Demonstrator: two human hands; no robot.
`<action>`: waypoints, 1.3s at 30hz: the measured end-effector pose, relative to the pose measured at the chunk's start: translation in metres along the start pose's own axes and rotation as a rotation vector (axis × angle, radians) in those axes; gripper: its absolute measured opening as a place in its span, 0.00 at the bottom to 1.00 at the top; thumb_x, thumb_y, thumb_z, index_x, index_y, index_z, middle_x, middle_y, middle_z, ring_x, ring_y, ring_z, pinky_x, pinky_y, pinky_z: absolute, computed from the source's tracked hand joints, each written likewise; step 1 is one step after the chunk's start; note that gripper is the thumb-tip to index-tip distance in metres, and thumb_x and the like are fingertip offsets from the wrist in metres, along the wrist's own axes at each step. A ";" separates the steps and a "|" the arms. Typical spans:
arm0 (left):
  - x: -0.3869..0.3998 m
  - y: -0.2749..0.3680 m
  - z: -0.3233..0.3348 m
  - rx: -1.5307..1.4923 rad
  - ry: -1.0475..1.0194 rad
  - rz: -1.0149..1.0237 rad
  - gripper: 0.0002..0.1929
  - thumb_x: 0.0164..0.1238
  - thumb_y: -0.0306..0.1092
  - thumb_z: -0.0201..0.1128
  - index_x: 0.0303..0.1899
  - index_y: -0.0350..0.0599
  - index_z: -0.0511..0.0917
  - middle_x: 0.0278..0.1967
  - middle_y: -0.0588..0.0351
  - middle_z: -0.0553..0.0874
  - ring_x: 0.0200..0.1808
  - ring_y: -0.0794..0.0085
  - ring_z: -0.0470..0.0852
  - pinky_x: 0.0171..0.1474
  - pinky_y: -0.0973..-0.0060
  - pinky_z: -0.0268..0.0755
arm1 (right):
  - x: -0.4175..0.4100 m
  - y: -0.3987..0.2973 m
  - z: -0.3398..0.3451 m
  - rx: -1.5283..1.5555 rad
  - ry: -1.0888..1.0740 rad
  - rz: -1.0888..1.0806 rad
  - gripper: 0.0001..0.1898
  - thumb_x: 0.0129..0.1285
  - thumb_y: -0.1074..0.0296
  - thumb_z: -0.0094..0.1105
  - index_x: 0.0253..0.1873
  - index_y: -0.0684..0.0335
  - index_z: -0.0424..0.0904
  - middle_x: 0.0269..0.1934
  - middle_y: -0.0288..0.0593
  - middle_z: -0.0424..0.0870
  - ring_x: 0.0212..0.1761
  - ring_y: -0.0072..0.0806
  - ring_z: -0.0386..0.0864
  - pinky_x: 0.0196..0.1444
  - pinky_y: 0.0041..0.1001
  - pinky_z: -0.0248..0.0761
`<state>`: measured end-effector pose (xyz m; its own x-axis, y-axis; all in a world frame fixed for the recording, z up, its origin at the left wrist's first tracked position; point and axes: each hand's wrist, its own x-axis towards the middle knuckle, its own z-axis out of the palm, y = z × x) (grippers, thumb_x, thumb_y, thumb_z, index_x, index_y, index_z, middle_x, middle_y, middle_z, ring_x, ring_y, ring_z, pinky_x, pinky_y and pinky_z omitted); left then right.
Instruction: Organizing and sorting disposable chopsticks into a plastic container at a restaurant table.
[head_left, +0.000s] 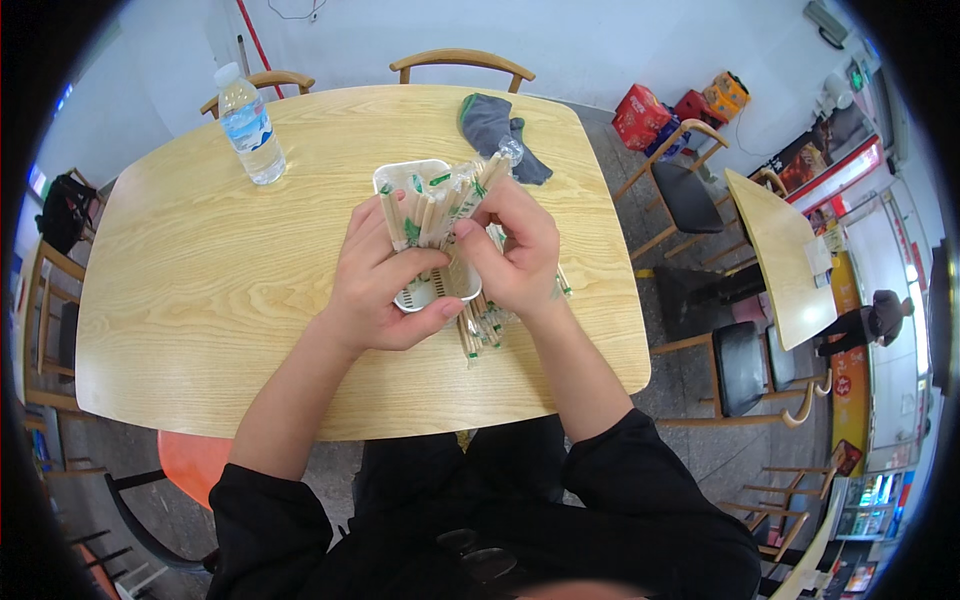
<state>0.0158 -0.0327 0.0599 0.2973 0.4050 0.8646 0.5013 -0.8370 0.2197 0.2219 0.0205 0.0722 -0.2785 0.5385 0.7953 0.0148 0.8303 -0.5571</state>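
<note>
My left hand (390, 277) holds a bunch of disposable wooden chopsticks (424, 217) in clear wrappers with green print, above a white plastic container (411, 169). Against the right side of that bunch, my right hand (517, 247) grips wrapped chopsticks (491, 172) between thumb and fingers; their tips slant up to the right. More wrapped chopsticks (474, 334) lie on the wooden table below and behind my right hand. Both hands and the bunch hide much of the container.
A water bottle (251, 131) stands at the table's (187, 300) back left. Grey gloves (499, 135) with green edging lie at the back right. Wooden chairs (461, 60) surround the table, with an orange chair (193, 461) near my left. A person (874, 322) stands far right beyond another table (780, 255).
</note>
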 end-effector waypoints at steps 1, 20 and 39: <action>0.000 0.000 0.000 0.001 0.001 -0.001 0.20 0.57 0.50 0.83 0.41 0.43 0.91 0.53 0.44 0.91 0.60 0.42 0.87 0.68 0.46 0.72 | 0.000 -0.001 0.000 0.001 -0.001 0.000 0.04 0.64 0.83 0.69 0.43 0.70 0.85 0.40 0.44 0.85 0.29 0.25 0.79 0.31 0.26 0.70; 0.001 0.001 -0.001 0.013 -0.016 -0.008 0.23 0.59 0.51 0.81 0.46 0.41 0.92 0.56 0.42 0.91 0.61 0.42 0.87 0.69 0.47 0.72 | -0.004 -0.009 0.006 0.092 0.012 0.098 0.05 0.74 0.74 0.74 0.46 0.70 0.92 0.39 0.44 0.86 0.36 0.28 0.82 0.37 0.27 0.72; 0.000 0.000 -0.001 -0.011 -0.016 -0.015 0.23 0.57 0.49 0.83 0.48 0.43 0.92 0.58 0.41 0.91 0.65 0.40 0.86 0.71 0.46 0.71 | -0.003 0.024 -0.007 -0.460 0.081 0.531 0.17 0.74 0.56 0.76 0.49 0.68 0.92 0.41 0.47 0.86 0.37 0.39 0.86 0.40 0.38 0.79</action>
<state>0.0150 -0.0336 0.0601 0.3027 0.4227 0.8542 0.4965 -0.8350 0.2373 0.2299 0.0401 0.0581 -0.0490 0.8815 0.4697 0.5377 0.4196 -0.7313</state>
